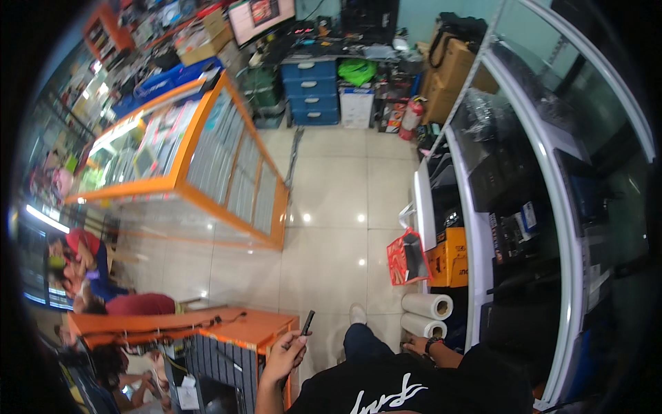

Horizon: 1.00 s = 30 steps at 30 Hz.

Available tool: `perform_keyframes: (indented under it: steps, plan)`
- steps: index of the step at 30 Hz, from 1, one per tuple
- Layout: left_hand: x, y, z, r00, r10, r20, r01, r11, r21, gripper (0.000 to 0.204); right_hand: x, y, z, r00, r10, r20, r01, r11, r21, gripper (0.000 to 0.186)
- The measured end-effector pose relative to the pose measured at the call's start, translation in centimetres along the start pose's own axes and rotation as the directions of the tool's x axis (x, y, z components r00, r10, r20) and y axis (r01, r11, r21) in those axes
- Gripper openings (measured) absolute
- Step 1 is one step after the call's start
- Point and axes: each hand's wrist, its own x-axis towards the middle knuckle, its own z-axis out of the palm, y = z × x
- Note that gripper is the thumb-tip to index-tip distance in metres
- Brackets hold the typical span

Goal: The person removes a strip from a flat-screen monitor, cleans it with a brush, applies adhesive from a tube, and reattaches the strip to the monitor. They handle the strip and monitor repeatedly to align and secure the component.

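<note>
Held upright in my left hand [286, 355] is a slim black stick-like object [308, 323], pinched between thumb and fingers; its exact kind is too small to make out. That hand is beside the corner of an orange counter [258, 324]. My right hand [416, 345], with a dark bracelet at the wrist, hangs low by two white rolls [426, 304] of sheet material. Its fingers look loosely apart and I see nothing in them. My leg and a light shoe [357, 314] show on the tiled floor between the hands.
An orange-framed glass display case [181, 185] stands to the left. White-framed shelving [552, 179] with boxes lines the right, a red bag [407, 259] and yellow box [449, 257] at its foot. Blue drawers [310, 86] and a fire extinguisher [412, 119] are at the back. People [89, 252] sit at far left.
</note>
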Motion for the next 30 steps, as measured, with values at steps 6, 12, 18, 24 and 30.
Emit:
perform_keyframes:
  steps: [6, 12, 18, 24, 30]
  plan:
    - [9.2, 12.8, 4.8, 0.985, -0.007, 0.175, -0.016, 0.991, 0.131, 0.024, -1.3, -2.2, -10.9, 0.913, 0.174, -0.368, -0.107, 0.975, 0.195, 0.065]
    - [19.3, 18.9, 0.6, 0.984, 0.062, 0.165, -0.082, 0.99, 0.114, 0.023, 5.0, -10.0, -23.7, 0.918, 0.033, -0.396, 0.013, 0.994, 0.113, 0.064]
    - [32.7, 25.6, -5.8, 0.98, 0.163, 0.114, -0.173, 0.981, 0.091, 0.024, 14.3, -16.4, -38.1, 0.928, 0.064, -0.368, -0.041, 0.997, 0.072, 0.068]
    - [45.3, 36.0, -6.9, 0.952, 0.275, 0.132, -0.299, 0.926, 0.228, 0.028, 25.2, -20.3, -57.4, 0.861, -0.073, -0.503, 0.071, 0.997, -0.022, 0.053]
    - [52.3, 47.4, -6.3, 0.94, 0.341, 0.002, -0.273, 0.75, 0.603, 0.036, 36.5, -38.1, -83.0, 0.808, -0.253, -0.532, 0.472, 0.817, 0.33, 0.042]
